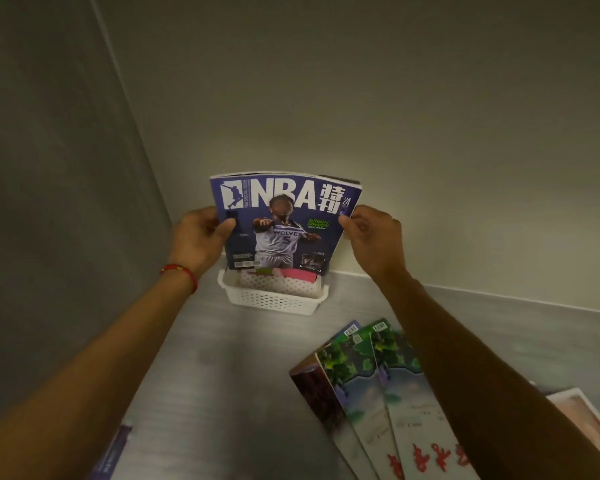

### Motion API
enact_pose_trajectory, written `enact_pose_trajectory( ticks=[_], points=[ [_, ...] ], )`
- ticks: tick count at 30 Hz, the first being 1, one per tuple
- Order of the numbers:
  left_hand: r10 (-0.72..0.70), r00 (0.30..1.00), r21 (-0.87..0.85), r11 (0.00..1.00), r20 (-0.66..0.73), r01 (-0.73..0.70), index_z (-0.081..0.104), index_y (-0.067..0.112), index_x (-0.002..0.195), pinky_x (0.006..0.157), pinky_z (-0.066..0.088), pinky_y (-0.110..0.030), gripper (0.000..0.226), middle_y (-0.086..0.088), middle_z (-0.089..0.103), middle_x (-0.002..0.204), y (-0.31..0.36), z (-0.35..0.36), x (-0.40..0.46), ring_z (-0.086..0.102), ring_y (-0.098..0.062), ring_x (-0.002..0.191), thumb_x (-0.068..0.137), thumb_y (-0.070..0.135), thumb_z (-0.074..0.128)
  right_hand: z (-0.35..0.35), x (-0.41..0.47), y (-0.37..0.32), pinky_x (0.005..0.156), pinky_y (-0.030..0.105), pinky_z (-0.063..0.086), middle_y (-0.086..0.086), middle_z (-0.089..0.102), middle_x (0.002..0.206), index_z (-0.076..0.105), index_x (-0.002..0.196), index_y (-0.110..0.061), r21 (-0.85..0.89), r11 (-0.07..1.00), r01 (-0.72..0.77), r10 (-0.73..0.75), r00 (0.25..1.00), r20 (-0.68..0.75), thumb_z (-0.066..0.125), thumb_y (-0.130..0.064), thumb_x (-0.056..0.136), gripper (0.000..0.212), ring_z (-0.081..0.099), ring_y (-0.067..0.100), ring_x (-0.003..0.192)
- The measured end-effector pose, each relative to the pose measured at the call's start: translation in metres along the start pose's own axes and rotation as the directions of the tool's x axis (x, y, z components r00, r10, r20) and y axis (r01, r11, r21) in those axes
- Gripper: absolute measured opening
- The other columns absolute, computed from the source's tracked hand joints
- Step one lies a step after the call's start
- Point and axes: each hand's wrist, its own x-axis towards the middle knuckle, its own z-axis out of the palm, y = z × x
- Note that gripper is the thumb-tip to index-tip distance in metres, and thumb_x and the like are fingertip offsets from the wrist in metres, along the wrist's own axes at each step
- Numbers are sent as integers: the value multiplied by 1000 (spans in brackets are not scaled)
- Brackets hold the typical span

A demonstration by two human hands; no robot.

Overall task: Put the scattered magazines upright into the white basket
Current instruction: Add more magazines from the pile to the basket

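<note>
A purple NBA magazine (pixel 284 220) stands upright, its lower edge at the back of the white basket (pixel 272 299), which sits against the far wall. My left hand (pixel 198 242) grips the magazine's left edge and my right hand (pixel 371 239) grips its right edge. Something pink and green shows inside the basket behind the cover's bottom edge. Three magazines with green and pale covers (pixel 371 393) lie fanned flat on the grey counter to the right, partly under my right forearm.
A grey panel (pixel 66 202) closes the left side and a pale wall runs behind the basket. A purple magazine corner (pixel 113 452) pokes in at the bottom left. A pinkish magazine (pixel 582 417) lies at the bottom right edge.
</note>
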Motion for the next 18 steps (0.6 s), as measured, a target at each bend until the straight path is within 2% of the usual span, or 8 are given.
enact_pose_trajectory(
  ticks=[3,6,8,11,14,16,18],
  points=[
    [-168,985,-26,985,-23,168,75,8,106,86,57,-35,18,-10,75,103,-27,8,17,67,-16,87,91,11,66,24,11,8,69,16,50,6,76,102,68,94,-6,-12,997,-70,70,997,40,60,-35,96,29,69,15,81],
    [-247,968,-81,967,-36,243,73,-2,108,89,57,-43,22,-20,73,107,-41,18,24,66,-19,89,89,8,68,45,12,20,75,21,54,5,76,101,69,93,-10,48,985,-165,162,984,74,61,-33,96,25,72,18,86],
    [-246,968,-102,965,-44,241,74,-1,107,85,58,-37,23,-18,74,104,-40,27,27,67,-19,87,89,12,70,54,11,28,75,22,54,4,76,104,67,89,-17,132,952,-275,275,961,19,62,-33,95,18,71,16,86],
    [-255,965,-45,966,-66,253,76,5,104,72,50,-19,22,-13,76,98,-33,40,34,67,-16,81,88,20,72,62,10,38,84,36,60,6,75,109,69,97,-12,205,887,-413,426,905,-21,64,-33,94,21,71,20,93],
    [-302,951,-34,953,-64,301,77,6,102,80,52,-26,21,-14,77,99,-33,47,35,69,-22,84,87,21,72,62,7,42,82,36,60,5,76,104,69,93,-12,201,879,-432,447,894,-36,64,-32,94,21,71,18,89],
    [-313,947,-24,950,-67,312,76,3,105,91,56,-37,23,-18,76,104,-41,49,34,71,-28,95,89,18,70,62,6,43,78,34,59,4,76,95,70,86,-11,174,884,-434,439,899,16,62,-26,95,19,71,17,84],
    [-349,935,-17,937,-60,348,73,-1,110,97,54,-41,25,-22,73,109,-51,50,30,69,-32,104,90,14,67,66,5,42,74,37,58,6,75,88,69,82,-8,147,877,-458,449,889,90,58,-14,94,18,70,23,82]
  ],
)
